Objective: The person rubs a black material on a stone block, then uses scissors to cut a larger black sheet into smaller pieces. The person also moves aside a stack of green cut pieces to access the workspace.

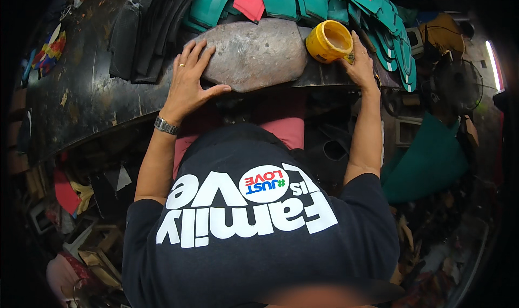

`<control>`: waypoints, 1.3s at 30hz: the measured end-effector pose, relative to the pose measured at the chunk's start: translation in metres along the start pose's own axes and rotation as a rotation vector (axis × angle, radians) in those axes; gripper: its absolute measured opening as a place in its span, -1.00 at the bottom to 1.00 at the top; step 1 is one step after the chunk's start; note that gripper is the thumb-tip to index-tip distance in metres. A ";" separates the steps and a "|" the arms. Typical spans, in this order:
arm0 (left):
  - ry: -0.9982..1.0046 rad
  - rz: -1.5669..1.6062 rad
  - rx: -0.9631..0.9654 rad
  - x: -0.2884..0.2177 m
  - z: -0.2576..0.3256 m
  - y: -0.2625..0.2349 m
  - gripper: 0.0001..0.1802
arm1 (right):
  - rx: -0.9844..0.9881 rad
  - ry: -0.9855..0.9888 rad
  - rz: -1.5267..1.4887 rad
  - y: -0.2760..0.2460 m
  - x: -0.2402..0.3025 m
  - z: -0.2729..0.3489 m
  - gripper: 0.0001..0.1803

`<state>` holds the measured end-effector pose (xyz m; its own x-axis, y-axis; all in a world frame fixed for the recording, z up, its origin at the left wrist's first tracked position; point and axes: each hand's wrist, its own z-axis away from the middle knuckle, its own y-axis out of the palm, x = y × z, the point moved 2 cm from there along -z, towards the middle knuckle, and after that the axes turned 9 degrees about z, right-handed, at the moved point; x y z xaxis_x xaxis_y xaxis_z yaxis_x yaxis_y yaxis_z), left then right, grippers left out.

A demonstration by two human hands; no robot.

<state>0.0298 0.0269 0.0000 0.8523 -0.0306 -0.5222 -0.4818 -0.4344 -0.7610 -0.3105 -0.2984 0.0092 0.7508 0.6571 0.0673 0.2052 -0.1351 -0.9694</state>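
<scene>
A flat grey stone slab (251,54) with worn, rounded edges lies at the table's near side, in front of me. My left hand (189,73) rests on the slab's left end, fingers spread and thumb along its near edge, holding nothing. Just right of the slab is a yellow plastic tub (319,47), tilted so that its open mouth shows a pale coating inside. My right hand (359,67) grips the tub's right side between thumb and fingers. Part of those fingers is hidden by the tub.
Stacked black sheet pieces (154,32) lie left of the slab. Green cut pieces (281,0) fan out along the back and right, with a red piece (249,2) among them. A large green sheet (427,164) and a fan (457,83) are off to the right.
</scene>
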 end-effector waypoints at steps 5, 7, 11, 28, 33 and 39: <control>0.008 -0.012 -0.013 -0.002 -0.002 0.000 0.03 | 0.001 0.081 -0.004 0.005 -0.009 -0.011 0.06; -0.007 -0.068 0.008 -0.006 -0.003 -0.001 0.00 | -0.029 0.128 -0.077 -0.001 -0.010 -0.013 0.07; 0.011 -0.069 -0.050 -0.023 -0.008 -0.007 -0.14 | -0.247 0.203 -0.759 -0.028 -0.004 -0.005 0.13; -0.088 0.728 0.076 -0.107 -0.224 0.146 -0.21 | -0.139 -0.126 -0.264 -0.052 0.083 -0.033 0.23; 0.072 0.683 0.019 -0.103 -0.221 0.161 -0.47 | -0.135 -0.109 -0.383 -0.047 0.075 -0.035 0.27; 0.056 0.660 -0.048 -0.105 -0.218 0.158 -0.53 | -0.144 0.060 -1.155 -0.029 0.063 -0.049 -0.09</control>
<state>-0.0913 -0.2344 0.0184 0.3917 -0.3504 -0.8507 -0.8977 -0.3482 -0.2700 -0.2388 -0.2893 0.0527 0.0987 0.4089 0.9072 0.8527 0.4352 -0.2889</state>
